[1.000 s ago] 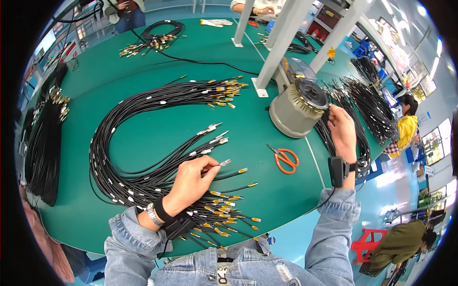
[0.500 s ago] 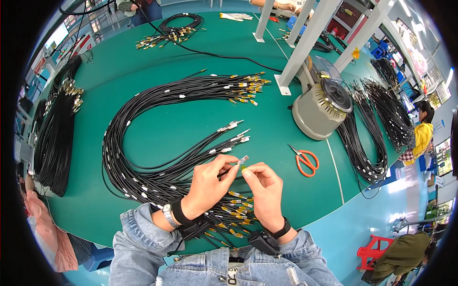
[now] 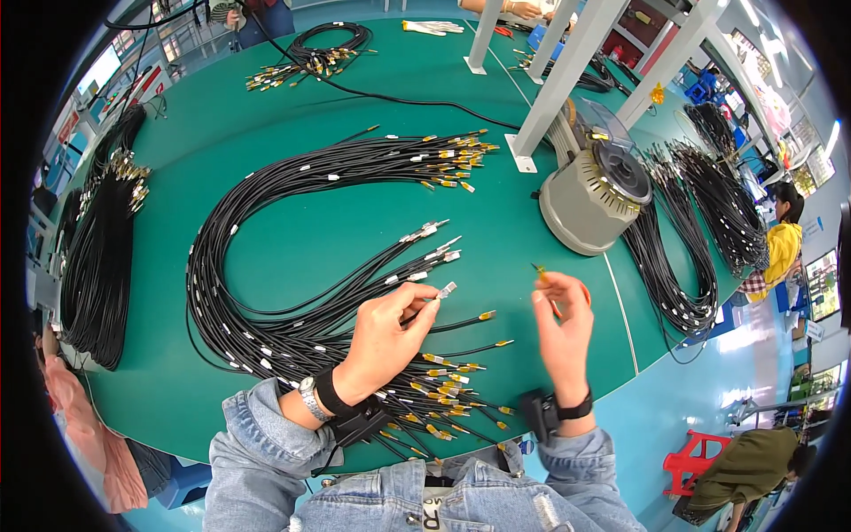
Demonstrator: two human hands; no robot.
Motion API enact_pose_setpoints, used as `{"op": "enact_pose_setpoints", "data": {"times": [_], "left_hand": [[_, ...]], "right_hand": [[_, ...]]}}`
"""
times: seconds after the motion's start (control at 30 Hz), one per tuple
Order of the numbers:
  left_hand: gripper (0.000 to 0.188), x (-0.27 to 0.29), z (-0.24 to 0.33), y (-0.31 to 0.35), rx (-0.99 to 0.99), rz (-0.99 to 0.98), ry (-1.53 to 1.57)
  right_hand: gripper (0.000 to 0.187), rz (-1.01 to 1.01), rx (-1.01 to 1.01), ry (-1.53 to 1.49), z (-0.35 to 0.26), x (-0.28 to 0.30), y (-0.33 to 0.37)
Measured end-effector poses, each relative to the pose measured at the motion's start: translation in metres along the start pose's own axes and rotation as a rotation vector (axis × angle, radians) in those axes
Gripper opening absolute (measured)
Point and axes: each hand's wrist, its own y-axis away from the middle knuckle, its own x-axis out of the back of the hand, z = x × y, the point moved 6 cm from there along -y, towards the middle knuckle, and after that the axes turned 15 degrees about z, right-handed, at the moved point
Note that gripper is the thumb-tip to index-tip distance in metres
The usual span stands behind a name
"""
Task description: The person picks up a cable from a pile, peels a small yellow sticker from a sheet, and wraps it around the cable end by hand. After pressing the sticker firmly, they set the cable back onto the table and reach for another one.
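Observation:
My left hand [image 3: 390, 330] is closed in a pinch on a black cable, with its small silvery-white connector [image 3: 448, 289] sticking out past the fingertips. To its right, my right hand [image 3: 565, 332] is over the snips [image 3: 557, 310]. The hand covers most of the orange handles and the snips appear to rest on the table. A small yellow piece [image 3: 542, 275] shows at the right fingertips, close to the snips' tip. Below and between the hands lie loose black cable ends with yellow-covered tips [image 3: 443, 381]. They belong to a curved cable bundle [image 3: 206, 257].
A grey round machine [image 3: 589, 199] stands beside metal posts [image 3: 541, 115] on the green table [image 3: 355, 230]. Cable bundles hang over the left edge [image 3: 102, 266] and right edge [image 3: 683, 266]. A cable coil [image 3: 328, 53] and white gloves [image 3: 433, 27] lie at the back.
My right hand has moved away from the connector, rightward to over the snips, with the yellow piece at its fingertips. My left hand stays in place, still pinching the cable.

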Motion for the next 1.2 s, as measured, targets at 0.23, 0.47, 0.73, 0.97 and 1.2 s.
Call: {"op": "enact_pose_setpoints", "data": {"times": [0.23,0.47,0.73,0.97,1.2], "left_hand": [[0.008,-0.004,0.000,-0.002,-0.034,-0.024,-0.107],[0.015,-0.003,-0.005,-0.002,0.171,-0.183,-0.048],[0.018,-0.002,-0.007,0.008,0.360,-0.452,0.032],[0.021,0.007,-0.004,0.013,0.504,-0.559,0.160],[0.025,0.011,0.001,0.013,0.611,-0.733,0.250]], "right_hand": [[0.046,-0.159,0.394,0.684,0.034,0.042,-0.030],[0.060,-0.350,0.287,0.664,0.035,0.032,-0.038],[0.071,-0.487,-0.036,-0.091,-0.016,0.004,-0.005],[0.079,-0.688,0.683,0.271,-0.073,-0.019,0.016],[0.077,-0.807,0.966,0.350,-0.083,-0.037,0.024]]}}
